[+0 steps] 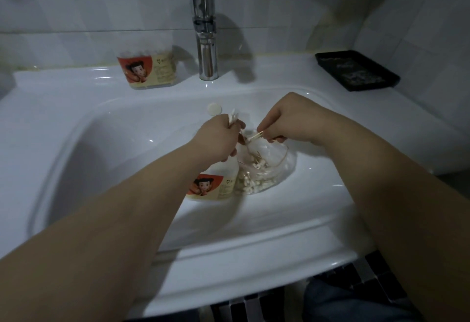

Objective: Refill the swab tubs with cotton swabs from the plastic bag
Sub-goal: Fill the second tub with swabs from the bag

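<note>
1. Your left hand (218, 136) is over the basin of the white sink (101, 123). Its fingers are curled round a small bunch of cotton swabs (232, 118), and the white tips stick up out of your fist.
2. Your right hand (287, 120) is just beside it, to the right. Thumb and fingers are pinched on a few wooden-stemmed swabs (255, 135), with the stems pointing towards your left hand.
3. The plastic bag (269, 166) lies in the basin directly under both hands, its mouth up at your fingers. It is clear, and loose swabs (250, 184) are heaped in its lower end. I cannot tell whether either hand also holds the bag's edge.
4. 1 swab tub (216, 184) stands in the basin against the left side of the bag. Your left wrist partly hides it. Its red cartoon label faces you, and its opening is hidden.
5. The 2nd swab tub (147, 67) stands on the sink ledge just left of the chrome tap (207, 41), well apart from your hands. Its upper part shows pale, too blurred to judge how full it is.
6. A round white disc (215, 109) sits on the basin's back wall, just beyond your left hand.
7. A black tray (356, 69) rests on the ledge at the far right.
</note>
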### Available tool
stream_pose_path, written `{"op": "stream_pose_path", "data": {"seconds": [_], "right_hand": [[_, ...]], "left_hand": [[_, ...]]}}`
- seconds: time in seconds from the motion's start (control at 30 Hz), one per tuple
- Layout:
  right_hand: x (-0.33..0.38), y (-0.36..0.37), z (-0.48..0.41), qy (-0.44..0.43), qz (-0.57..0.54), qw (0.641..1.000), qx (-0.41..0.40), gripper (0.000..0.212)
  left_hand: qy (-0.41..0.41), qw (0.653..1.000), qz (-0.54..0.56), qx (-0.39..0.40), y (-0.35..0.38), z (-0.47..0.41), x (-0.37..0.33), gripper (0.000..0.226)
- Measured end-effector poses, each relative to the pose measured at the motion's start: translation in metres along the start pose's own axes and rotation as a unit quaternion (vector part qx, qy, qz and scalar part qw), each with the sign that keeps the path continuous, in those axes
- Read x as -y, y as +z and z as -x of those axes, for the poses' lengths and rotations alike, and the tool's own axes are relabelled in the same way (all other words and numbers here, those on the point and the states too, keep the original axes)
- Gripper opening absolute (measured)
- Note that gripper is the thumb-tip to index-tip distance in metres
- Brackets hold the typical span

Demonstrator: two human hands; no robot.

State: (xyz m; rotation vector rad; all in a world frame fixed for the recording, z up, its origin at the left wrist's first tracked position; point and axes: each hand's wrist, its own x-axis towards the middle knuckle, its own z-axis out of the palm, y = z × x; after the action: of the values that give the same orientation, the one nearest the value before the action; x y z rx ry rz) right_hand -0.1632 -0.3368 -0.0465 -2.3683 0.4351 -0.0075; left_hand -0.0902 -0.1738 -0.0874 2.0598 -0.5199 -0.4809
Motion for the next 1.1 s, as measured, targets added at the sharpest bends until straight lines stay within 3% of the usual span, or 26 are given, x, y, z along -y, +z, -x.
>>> {"op": "stream_pose_path", "data": {"seconds": [0.23, 0.8, 0.93, 1.1], "right_hand": [[0.003, -0.001, 0.002, 0.017, -0.04, 0.999, -0.009, 0.018], [0.003, -0.003, 0.003, 0.046, -0.1, 0.993, -0.044, 0.02], [0.005, -0.003, 0.006, 0.02, -0.123, 0.992, 0.005, 0.021], [0.003, 0.001, 0.005, 0.018, -0.133, 0.99, 0.029, 0.02]], "left_hand": [[-0.01, 0.996, 0.074, 0.048, 0.001, 0.002, -0.003, 0.027], [0.003, 1.0, 0.016, 0.014, 0.001, 0.0, -0.001, 0.031], [0.048, 0.998, -0.023, 0.027, -0.001, 0.003, -0.004, 0.043], [0.056, 0.996, -0.021, 0.062, -0.003, 0.008, -0.007, 0.03]]}}
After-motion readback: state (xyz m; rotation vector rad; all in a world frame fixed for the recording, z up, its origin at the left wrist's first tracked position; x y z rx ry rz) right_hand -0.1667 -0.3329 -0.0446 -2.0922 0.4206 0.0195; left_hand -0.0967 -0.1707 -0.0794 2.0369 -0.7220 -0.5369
